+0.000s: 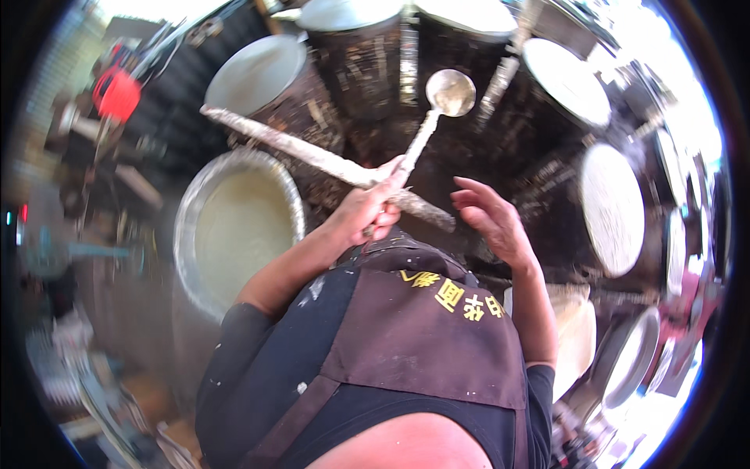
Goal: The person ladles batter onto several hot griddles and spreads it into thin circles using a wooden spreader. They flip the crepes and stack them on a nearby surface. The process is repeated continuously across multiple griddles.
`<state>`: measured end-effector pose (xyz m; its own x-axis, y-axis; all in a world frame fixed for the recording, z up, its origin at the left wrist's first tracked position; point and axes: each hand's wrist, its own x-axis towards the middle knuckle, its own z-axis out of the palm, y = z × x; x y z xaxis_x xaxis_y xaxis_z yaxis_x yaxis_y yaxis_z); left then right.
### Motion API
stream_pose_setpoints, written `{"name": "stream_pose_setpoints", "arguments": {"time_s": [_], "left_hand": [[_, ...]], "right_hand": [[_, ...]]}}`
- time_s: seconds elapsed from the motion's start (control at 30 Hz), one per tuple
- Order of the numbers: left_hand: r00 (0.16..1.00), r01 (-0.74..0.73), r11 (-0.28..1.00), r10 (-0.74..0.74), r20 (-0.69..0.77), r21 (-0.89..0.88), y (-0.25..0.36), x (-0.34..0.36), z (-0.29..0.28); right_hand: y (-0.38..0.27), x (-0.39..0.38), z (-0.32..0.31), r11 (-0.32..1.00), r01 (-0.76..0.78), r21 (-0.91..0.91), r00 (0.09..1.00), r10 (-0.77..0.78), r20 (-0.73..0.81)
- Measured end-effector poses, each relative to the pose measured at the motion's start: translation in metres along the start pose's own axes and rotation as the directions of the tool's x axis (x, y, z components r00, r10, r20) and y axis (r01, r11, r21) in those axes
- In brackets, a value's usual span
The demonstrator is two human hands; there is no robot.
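In front of my apron my left hand (367,209) is closed round a ladle and a thick stick together. The ladle (424,134) points up and away, its round bowl coated with pale residue. Crossing under its handle, the whitish, crusted stick (285,148) slants from the upper left down to the right, where its end is darker. My right hand (494,220) hovers just right of that end, fingers loosely bent and apart, with nothing visible in it. How the left fingers divide the two handles is partly hidden.
A wide metal tub (244,234) of pale liquid stands at my left. Stained dark drums with pale round tops, including a grey-topped drum (258,74) and a white-topped drum (613,209), curve around me. A red object (116,94) is at the upper left, a metal basin (631,358) at the lower right.
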<state>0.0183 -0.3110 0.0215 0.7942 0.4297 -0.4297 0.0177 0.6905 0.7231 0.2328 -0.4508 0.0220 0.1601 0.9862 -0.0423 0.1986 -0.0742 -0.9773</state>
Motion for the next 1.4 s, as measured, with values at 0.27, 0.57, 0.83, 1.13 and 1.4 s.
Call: {"name": "stream_pose_setpoints", "arguments": {"time_s": [0.27,0.57,0.83,1.13,1.4], "left_hand": [[0.952,-0.217,0.95,0.156,-0.263,-0.223,-0.026,-0.059,-0.071],[0.538,-0.699,0.608,0.1,-0.837,-0.377,-0.119,-0.089,-0.155],[0.578,-0.658,0.659,0.133,-0.805,-0.363,-0.162,-0.023,-0.185],[0.699,-0.229,0.929,-0.051,-0.713,-0.291,-0.294,-0.094,-0.093],[0.568,-0.226,0.937,-0.094,-0.818,-0.265,-0.406,-0.171,-0.085]], "right_hand": [[0.006,0.087,0.119,0.996,-0.065,0.053,0.891,0.034,0.452],[0.063,0.097,0.121,0.668,-0.632,0.392,0.701,0.277,0.657],[0.101,0.119,0.119,0.845,-0.514,0.15,0.591,0.222,0.775],[0.083,0.086,0.123,0.919,0.1,-0.381,0.187,0.359,0.914],[0.235,0.013,0.277,0.676,0.599,-0.428,0.358,0.253,0.899]]}}
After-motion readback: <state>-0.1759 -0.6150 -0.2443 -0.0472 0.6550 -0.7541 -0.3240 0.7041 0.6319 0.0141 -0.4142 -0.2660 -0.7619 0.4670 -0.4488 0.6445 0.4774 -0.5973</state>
